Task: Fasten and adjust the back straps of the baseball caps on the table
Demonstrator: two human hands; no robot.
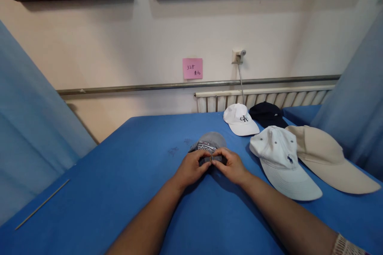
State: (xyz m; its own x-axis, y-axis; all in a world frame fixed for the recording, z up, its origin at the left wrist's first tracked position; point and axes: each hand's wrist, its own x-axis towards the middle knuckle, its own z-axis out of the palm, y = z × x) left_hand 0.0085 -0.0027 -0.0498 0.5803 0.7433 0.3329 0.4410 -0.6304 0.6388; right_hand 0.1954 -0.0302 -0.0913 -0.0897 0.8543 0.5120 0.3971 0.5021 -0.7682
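Note:
A grey cap (pixel 213 138) with light lettering lies on the blue-covered table, its brim on the far side. At its near edge, my left hand (pixel 193 164) pinches the cap between thumb and fingers. My right hand (pixel 231 164) pinches it just to the right, so the fingertips of both hands almost meet. Between them shows a small brownish piece, perhaps the cap's strap or buckle, too small to make out. Much of the near side of the cap is hidden behind my fingers.
To the right lie a white cap (pixel 236 114), a black cap (pixel 267 112), a pale cap (pixel 277 149) with a small emblem and a beige long-brimmed cap (pixel 321 147). A thin stick (pixel 42 204) rests at left. Blue curtains (pixel 32 127) hang at both sides; a radiator (pixel 260 97) stands behind.

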